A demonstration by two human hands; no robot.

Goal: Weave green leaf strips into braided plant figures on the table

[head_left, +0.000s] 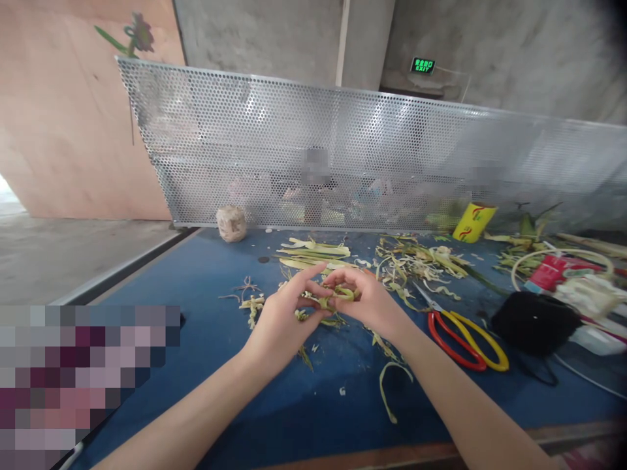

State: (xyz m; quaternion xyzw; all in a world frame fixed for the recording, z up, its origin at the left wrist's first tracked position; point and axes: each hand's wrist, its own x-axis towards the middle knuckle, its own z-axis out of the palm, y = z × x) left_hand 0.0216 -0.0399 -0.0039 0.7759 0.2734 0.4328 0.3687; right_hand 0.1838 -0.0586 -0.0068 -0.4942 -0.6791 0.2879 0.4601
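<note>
A curled pale-green plant strip (345, 296), like dried leaf or husk, is bent between my two hands above the blue table. My left hand (284, 320) pinches its near end between thumb and fingers. From the other side, my right hand (368, 301) grips it with closed fingertips. The exact grip is partly hidden by the fingers. Beyond my hands lie flat green strips (318, 250). To their right spreads a heap of curled scraps (424, 258). Small bits of strip lie under and around my hands, and a single curved strip (388, 391) rests nearer the table's front.
Scissors (467, 343) with red and yellow handles lie right of my right arm, beside a black cloth item (533, 323). A yellow can-like cylinder (474, 222) and a whitish roll (231, 223) stand near the perforated metal screen (294, 137). A red packet (558, 271) lies at right.
</note>
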